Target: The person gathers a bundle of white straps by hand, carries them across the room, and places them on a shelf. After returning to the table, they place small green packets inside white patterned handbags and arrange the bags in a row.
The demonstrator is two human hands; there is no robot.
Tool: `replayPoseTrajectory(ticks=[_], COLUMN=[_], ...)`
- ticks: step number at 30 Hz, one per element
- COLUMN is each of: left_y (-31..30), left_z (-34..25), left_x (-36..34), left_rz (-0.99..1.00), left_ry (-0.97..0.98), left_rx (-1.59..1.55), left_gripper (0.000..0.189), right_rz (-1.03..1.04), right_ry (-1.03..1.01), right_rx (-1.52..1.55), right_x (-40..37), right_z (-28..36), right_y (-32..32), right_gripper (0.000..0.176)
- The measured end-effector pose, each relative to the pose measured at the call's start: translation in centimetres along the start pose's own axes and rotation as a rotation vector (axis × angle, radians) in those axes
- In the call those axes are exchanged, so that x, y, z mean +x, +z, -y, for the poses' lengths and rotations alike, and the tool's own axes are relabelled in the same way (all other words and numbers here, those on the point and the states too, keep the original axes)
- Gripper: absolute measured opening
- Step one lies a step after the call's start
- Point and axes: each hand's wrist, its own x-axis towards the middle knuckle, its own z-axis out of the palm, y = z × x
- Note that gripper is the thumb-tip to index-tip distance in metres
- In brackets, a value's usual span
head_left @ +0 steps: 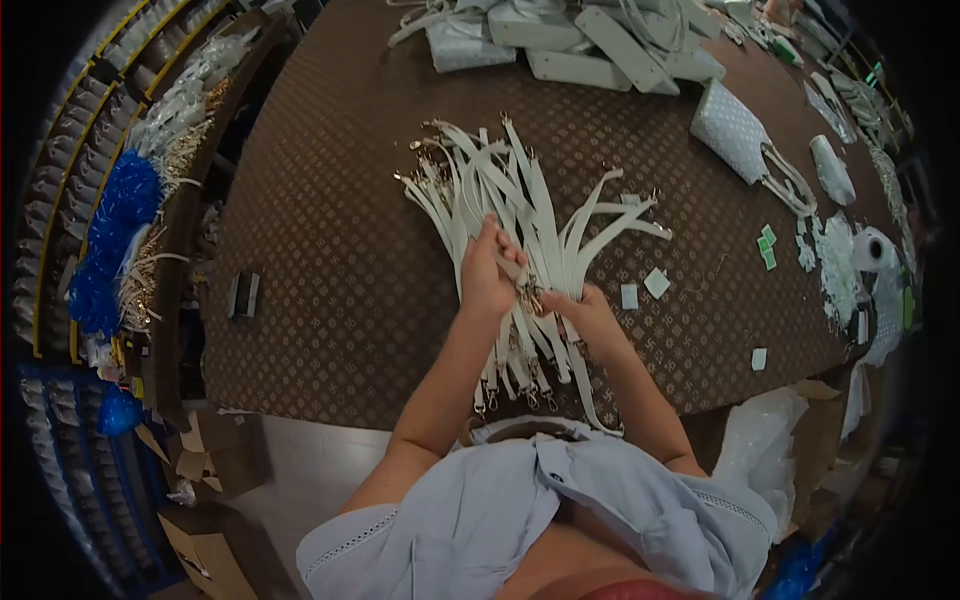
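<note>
A spread pile of white bag straps [535,195] with gold-coloured metal clips lies on the brown patterned table [330,240]. My left hand [490,272] is over the middle of the pile, its fingers curled around a strap. To its right, my right hand [585,312] is closed on several straps, with the thumb toward the left hand. Between the hands a cluster of metal clips [532,297] shows. Further clips [540,400] hang at the near ends of the straps, by the table's front edge. The fingers partly hide what they grip.
Pale bags and flat parts [600,45] are heaped at the far side. A white quilted bag [735,130] lies right, near green tags [767,246] and small white packets [657,282]. Left stands a rack [70,190] with blue plastic bundles [125,200]. Cardboard boxes [205,550] flank me.
</note>
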Motion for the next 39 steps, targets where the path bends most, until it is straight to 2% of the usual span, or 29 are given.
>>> replayPoseTrajectory(ticks=[2, 4, 5, 9, 11, 14, 15, 16, 17, 18, 20, 21, 23, 24, 26, 27, 29, 30, 31, 32, 33, 34, 36, 38, 39], left_y=[-0.9, -0.7, -0.5, -0.9, -1.1, -1.2, -1.1, -1.0, -1.0, -1.1, -1.6, -1.7, -1.8, -2.4, -4.7, -5.8, -7.9, -8.6, -9.1, -9.3, -9.2, -8.9, -6.8, -3.7, -3.1], left_z=[-0.4, -0.7, -0.9, -0.9, -0.4, 1.3, 1.8, 2.2, 2.4, 2.8, 3.4, 3.4, 3.1, 2.9, 2.3, 1.5, -0.3, -0.6, -0.9, -0.9, -0.3, 0.7, 2.7, 4.2, 4.8], left_x=[0.8, 0.4, 0.2, -0.1, -0.4, -0.7, -1.0, -1.5, -2.0, -2.4, -2.8, -3.1, -3.4, -2.9, -1.0, -0.1, 1.8, 2.5, 3.3, 4.3, 5.5, 6.7, 8.8, 11.0, 11.9], left_rz=[0.047, 0.080, 0.078, 0.101, 0.127, 0.070, 0.068, 0.051, 0.033, 0.029, -0.031, -0.035, 0.218, 0.214, 0.296, 0.292, -0.024, -0.024, 0.025, 0.075, 0.080, 0.120, 0.163, -0.009, -0.006], left_ry=[-0.028, -0.048, -0.044, -0.133, -0.232, -0.228, -0.229, -0.169, -0.105, -0.103, -0.266, -0.265, -0.322, -0.324, -0.125, -0.130, 0.154, 0.151, 0.074, -0.003, 0.003, -0.058, -0.112, -0.458, -0.442], left_rx=[-0.089, 0.010, 0.043, 0.072, 0.053, 0.146, 0.145, 0.329, 0.513, 0.510, 0.676, 0.674, 0.876, 0.879, 1.114, 1.114, 1.549, 1.554, 1.694, 1.828, 1.827, 1.787, 1.744, 1.734, 1.735], left_gripper=[0.020, 0.020, 0.020, 0.020, 0.020, 0.023, 0.023, 0.030, 0.037, 0.037, 0.048, 0.048, 0.050, 0.050, 0.046, 0.046, 0.044, 0.044, 0.044, 0.044, 0.044, 0.045, 0.046, 0.049, 0.049], right_rz=[-0.009, -0.029, -0.024, -0.052, -0.032, 0.002, 0.060, 0.119, 0.128, 0.132, 0.173, 0.177, 0.223, 0.226, 0.331, 0.105, 0.030, 0.038, 0.037, 0.129, 0.221, 0.130, 0.118, 0.116, 0.078], right_ry=[-0.015, -0.045, -0.109, -0.061, -0.053, -0.037, -0.001, 0.034, -0.005, -0.002, 0.149, 0.151, 0.222, 0.224, 0.116, 0.093, 0.066, -0.005, -0.009, -0.086, -0.164, -0.152, -0.140, -0.136, -0.104], right_rx=[0.004, 0.035, 0.097, 0.372, 0.359, 0.359, 0.249, 0.139, 0.181, 0.178, 0.005, 0.003, 0.236, 0.239, 0.513, 0.632, 0.820, 0.818, 0.824, 0.866, 0.905, 0.876, 0.815, 0.749, 0.568], right_x=[-0.4, -0.9, -1.5, -0.6, 0.5, 1.5, 1.7, 1.8, 1.7, 1.3, 0.4, 0.4, 1.0, 1.1, 1.3, 0.5, 0.6, 0.8, 1.1, 1.5, 1.6, 1.6, 1.8, 2.3, 2.6], right_z=[-0.3, -0.5, 0.2, 1.9, 1.9, 0.9, 0.6, 0.2, -0.3, -0.4, 0.0, -0.6, -2.6, -3.3, -4.3, -2.6, -2.1, -2.4, -2.5, -2.2, -1.6, -0.9, 0.0, 0.6, 0.5], right_y=[-0.2, -0.2, -0.2, -2.3, -1.9, -0.5, -0.3, 0.0, 0.7, 0.7, 0.4, 0.1, -0.9, -1.8, -3.6, -3.3, -5.4, -6.2, -6.5, -6.9, -7.0, -6.9, -7.2, -7.3, -7.1], right_gripper=[0.020, 0.021, 0.021, 0.027, 0.027, 0.026, 0.027, 0.027, 0.026, 0.026, 0.023, 0.023, 0.023, 0.023, 0.024, 0.026, 0.027, 0.025, 0.025, 0.024, 0.023, 0.023, 0.022, 0.022, 0.024])
